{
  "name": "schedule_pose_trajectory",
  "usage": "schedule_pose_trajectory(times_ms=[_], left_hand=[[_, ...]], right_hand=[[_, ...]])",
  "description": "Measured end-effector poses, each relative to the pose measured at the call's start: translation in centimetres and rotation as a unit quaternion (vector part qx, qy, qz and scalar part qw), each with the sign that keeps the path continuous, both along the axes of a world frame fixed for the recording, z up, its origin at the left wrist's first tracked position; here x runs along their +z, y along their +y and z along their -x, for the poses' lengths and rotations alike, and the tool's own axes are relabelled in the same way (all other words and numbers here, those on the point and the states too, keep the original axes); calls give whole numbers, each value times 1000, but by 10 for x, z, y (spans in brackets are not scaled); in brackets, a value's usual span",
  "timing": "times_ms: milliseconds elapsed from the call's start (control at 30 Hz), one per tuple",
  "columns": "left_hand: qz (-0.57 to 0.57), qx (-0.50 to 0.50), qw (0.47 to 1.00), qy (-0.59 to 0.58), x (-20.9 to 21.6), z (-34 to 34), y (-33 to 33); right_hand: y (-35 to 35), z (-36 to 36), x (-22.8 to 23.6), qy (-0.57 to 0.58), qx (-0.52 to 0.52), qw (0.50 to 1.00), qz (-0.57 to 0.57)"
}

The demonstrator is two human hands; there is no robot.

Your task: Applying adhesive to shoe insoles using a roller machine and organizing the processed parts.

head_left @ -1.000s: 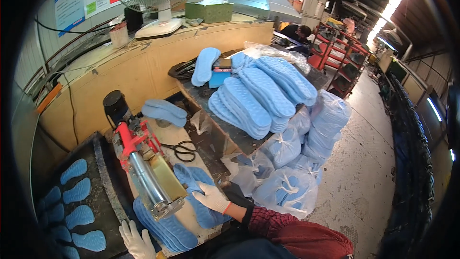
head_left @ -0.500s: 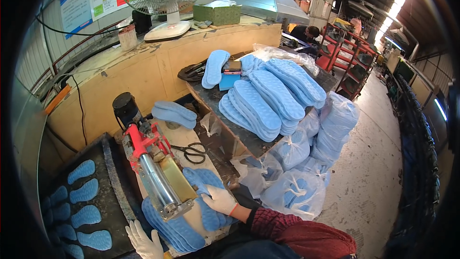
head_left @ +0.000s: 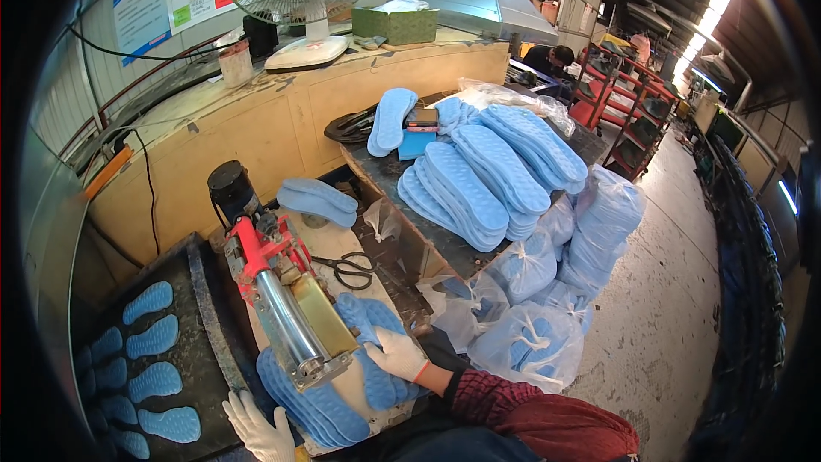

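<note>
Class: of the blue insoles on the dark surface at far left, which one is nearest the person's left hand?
The bottom insole in the right-hand column of four: its broad end points toward the left hand. The others lie farther up or left.

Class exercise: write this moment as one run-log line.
white-gloved left hand: open, at dark flat bed's rim | white-gloved right hand: on light-blue textured insoles | nearby: red-and-silver roller machine

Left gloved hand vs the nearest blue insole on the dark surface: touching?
Apart. The head view shows a strip of dark surface between the left gloved hand's fingertips and that blue insole's near end.
</note>
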State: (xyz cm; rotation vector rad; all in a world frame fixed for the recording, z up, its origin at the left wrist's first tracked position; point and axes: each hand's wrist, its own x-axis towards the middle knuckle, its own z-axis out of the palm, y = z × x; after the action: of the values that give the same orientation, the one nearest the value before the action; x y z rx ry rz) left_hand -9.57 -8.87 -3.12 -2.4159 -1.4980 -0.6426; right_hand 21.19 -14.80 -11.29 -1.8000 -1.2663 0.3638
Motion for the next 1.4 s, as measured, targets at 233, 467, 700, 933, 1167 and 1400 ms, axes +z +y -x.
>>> schedule_pose_trajectory(times_ms=[233,467,700,933,1167,1400], left_hand=[[4,-11,1000,-9,2,-4,0],[97,64,988,-106,-6,-6,-7],[101,28,982,-155,10,-5,0],[81,41,991,-103,-2,3,-1],[106,39,991,-65,0,2,1],[97,39,992,-69,-3,5,0]], right_hand=[[0,-2,-5,-19,-17,1000,4],[1,1,4,-4,20,999,41],[3,0,-33,-84,-45,995,-2],[6,-3,-29,-50,-13,997,-60],[6,-5,-32,-31,-25,999,-23],[4,-6,-38,-51,-13,998,-27]])
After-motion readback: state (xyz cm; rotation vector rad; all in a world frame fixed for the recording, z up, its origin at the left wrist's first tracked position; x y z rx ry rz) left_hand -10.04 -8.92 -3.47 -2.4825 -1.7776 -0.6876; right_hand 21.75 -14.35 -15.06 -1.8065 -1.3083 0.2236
